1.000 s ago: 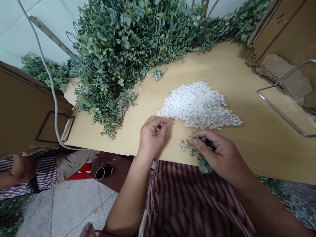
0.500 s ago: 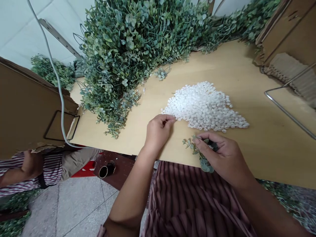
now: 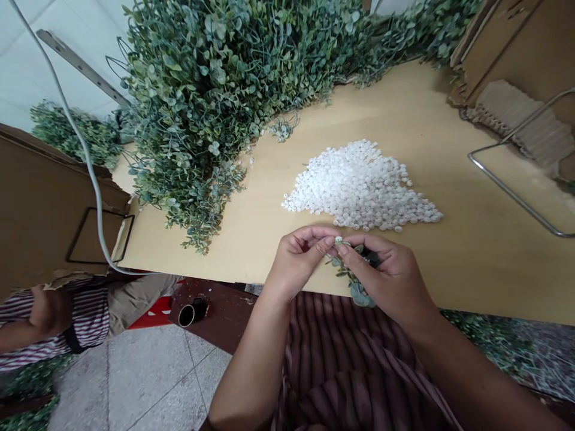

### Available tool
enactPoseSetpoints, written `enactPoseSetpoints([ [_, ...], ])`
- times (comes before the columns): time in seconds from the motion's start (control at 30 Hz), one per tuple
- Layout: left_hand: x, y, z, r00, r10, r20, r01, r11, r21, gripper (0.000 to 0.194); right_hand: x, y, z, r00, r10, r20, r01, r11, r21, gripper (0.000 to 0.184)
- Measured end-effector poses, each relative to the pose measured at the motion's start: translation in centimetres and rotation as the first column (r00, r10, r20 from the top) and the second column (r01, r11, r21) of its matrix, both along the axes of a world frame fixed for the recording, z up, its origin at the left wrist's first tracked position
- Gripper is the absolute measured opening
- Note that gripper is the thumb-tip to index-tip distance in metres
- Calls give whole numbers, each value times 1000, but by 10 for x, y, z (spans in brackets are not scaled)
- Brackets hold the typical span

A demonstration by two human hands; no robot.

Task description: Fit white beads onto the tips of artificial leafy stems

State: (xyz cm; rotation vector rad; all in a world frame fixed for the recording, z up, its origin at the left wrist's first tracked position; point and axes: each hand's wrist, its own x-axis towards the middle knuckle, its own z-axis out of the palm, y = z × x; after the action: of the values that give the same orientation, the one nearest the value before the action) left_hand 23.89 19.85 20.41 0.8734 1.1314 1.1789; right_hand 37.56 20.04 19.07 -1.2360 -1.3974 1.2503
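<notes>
My left hand [image 3: 299, 257] pinches a small white plastic bead [image 3: 338, 239] between thumb and forefinger, right at the fingertips of my right hand. Wrapped in my right hand [image 3: 389, 266] is an artificial leaf sprig [image 3: 357, 290], its green leaves hanging below the fingers. The bead touches or nearly touches the end of the sprig's stem; the exact contact is too small to make out. Just beyond both hands lies a spread pile of similar white beads [image 3: 359, 185] on the pale wooden tabletop [image 3: 467, 251].
A big heap of artificial greenery [image 3: 215, 90] covers the table's back left, with a loose sprig [image 3: 282, 129] beside it. Cardboard boxes [image 3: 516, 54] stand at both ends. A bent metal rod [image 3: 512, 188] lies right. A white cable [image 3: 85, 143] hangs left, where another person [image 3: 49, 317] sits.
My left hand has left the pile's near edge with a bead and moved right to meet my right hand. The view has shifted slightly.
</notes>
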Motion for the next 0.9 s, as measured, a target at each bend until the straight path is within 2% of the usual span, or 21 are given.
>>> enactPoseSetpoints([
  [0.17, -1, 0, 2, 997, -25, -67, 25, 1000, 3, 25, 1, 2, -1, 1000, 12, -12, -12, 1000, -11, 27],
  [0.33, -1, -1, 2, 996, -25, -91, 31, 997, 67, 20, 3, 2, -2, 999, 37, -26, -37, 999, -13, 29],
  [0.73, 3, -3, -4, 977, 96, -188, -60, 980, 191, 20, 5, -1, -1, 998, 16, -62, -15, 1000, 19, 20],
  [0.9, 6, -1, -8, 977, 122, -177, -85, 975, 204, 17, 5, 0, -1, 998, 8, -65, -8, 1000, 3, 20],
])
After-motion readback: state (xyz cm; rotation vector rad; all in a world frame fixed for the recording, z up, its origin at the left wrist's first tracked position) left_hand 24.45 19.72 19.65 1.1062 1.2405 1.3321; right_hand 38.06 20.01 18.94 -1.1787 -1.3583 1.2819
